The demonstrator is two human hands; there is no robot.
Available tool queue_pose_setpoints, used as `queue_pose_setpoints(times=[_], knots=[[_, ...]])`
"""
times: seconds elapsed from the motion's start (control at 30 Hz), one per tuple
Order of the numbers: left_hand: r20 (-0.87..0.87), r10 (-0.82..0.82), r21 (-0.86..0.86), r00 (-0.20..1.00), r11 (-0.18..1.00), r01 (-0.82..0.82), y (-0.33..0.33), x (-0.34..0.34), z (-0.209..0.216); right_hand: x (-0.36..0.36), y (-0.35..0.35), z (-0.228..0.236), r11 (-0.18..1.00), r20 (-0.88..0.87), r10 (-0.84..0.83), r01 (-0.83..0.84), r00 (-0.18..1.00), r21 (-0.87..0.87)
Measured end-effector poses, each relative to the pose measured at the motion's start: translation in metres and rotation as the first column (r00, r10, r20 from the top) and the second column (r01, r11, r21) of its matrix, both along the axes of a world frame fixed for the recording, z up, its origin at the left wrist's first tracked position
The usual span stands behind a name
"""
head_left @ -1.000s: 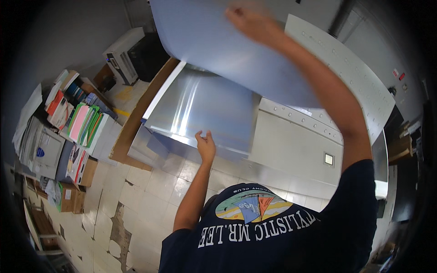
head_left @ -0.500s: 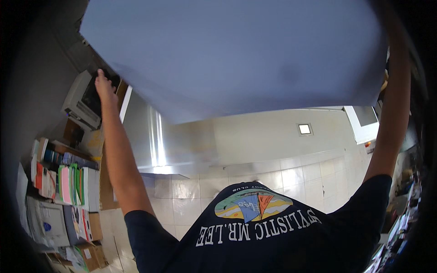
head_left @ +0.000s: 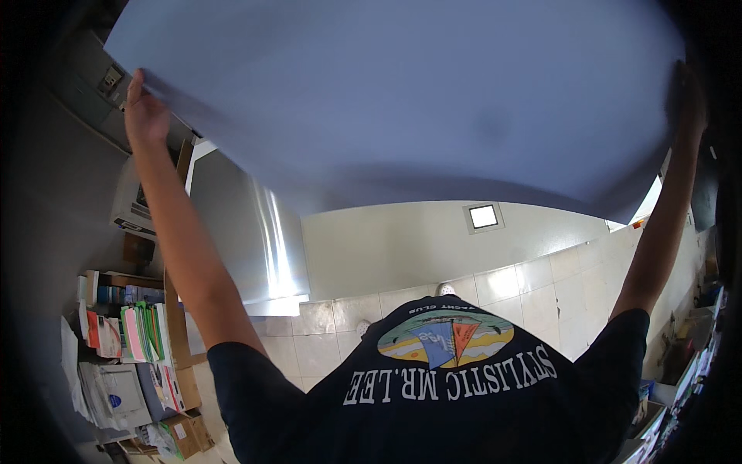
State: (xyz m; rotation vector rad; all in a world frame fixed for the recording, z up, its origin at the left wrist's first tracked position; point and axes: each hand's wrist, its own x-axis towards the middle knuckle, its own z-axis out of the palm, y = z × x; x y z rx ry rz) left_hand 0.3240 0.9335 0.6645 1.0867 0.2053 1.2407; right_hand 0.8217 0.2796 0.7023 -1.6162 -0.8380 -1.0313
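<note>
A very large pale blue-grey sheet (head_left: 402, 100), seemingly paper, stretches across the upper part of the view. My left hand (head_left: 147, 112) is closed at its left edge, with the thumb up by the rim and the other fingers mostly hidden. At the far right my right hand (head_left: 692, 100) is in shadow, wrapped at the sheet's right edge. The sheet's near edge sags and curls a little between both hands. Both my arms are raised and spread wide.
Below the sheet stand a glossy metal-like panel (head_left: 239, 224) and a cream surface with a small bright square (head_left: 484, 216). Shelves of books and folders (head_left: 143, 332) line the left, with a cardboard box (head_left: 185, 435) below. Pale floor tiles (head_left: 355, 309) show in front of me.
My left hand has moved up and outward to the left. My right hand has come into view at the right edge. The sheet now reaches farther to both sides.
</note>
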Motion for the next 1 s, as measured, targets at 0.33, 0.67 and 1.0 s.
queue_pose_setpoints(times=[0.33, 0.67, 1.0], knots=[[-0.261, 0.024, -0.060, 0.965, 0.997, -0.041, -0.045, 0.211, -0.098, 0.227, -0.040, -0.195, 0.955, -0.501, 0.117, -0.235, 0.857, -0.179], [-0.256, 0.165, -0.152, 0.953, 0.966, -0.208, -0.031, 0.282, -0.145, 0.296, 0.028, -0.275, 0.941, -0.728, -0.024, -0.230, 0.685, -0.247], [-0.144, 0.159, -0.175, 0.977, 0.967, -0.184, 0.002, 0.310, -0.164, 0.272, 0.089, -0.287, 0.946, -0.854, 0.252, -0.301, 0.455, 0.119]])
